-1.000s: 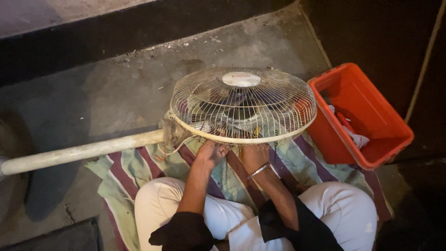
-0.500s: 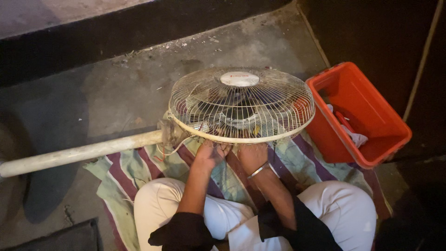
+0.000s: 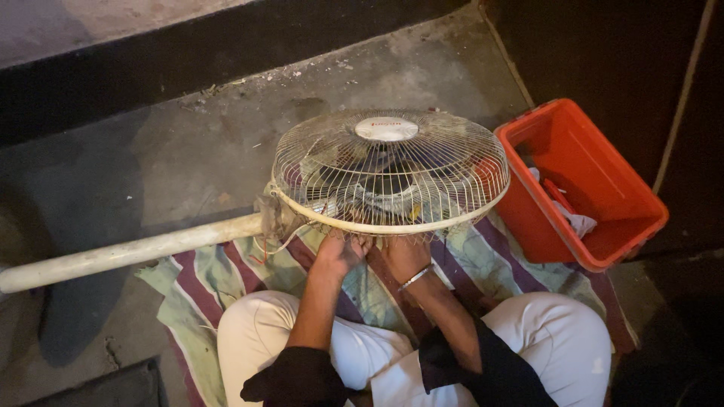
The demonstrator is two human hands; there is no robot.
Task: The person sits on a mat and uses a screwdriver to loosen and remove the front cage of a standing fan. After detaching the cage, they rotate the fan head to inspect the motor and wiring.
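Fingers: both sets are curled up against the near lower rim of the fan guard (image 3: pixel 388 177), at the 6 o'clock point of the cage. The fingertips are hidden under the rim, so whether they are clamped on the wire or only pressed against it cannot be told.

Left hand (image 3: pixel 341 252): touching the rim just left of centre. Right hand (image 3: pixel 405 258): touching the rim just beside it, with a metal bangle (image 3: pixel 415 277) at the wrist.

Pedestal fan: lies on its side across a striped cloth (image 3: pixel 226 279) spread on the concrete floor (image 3: pixel 188 151). The guard faces upward, with a pale hub cap (image 3: pixel 386 128) at its centre. The fan pole (image 3: pixel 128 252) runs out toward 9 o'clock. Loose wiring (image 3: pixel 264 249) hangs at the joint between pole and guard.

Orange plastic bin (image 3: pixel 581 181): at 3 o'clock, just beside the guard, holding small items and a white rag.

Hazards, as judged:
- Thin, corroded guard wires may pinch or cut fingers held under the rim.
- The exposed wiring may snag if the guard is lifted or turned.
- The long pole could swing the head, shifting the guard against the bin.
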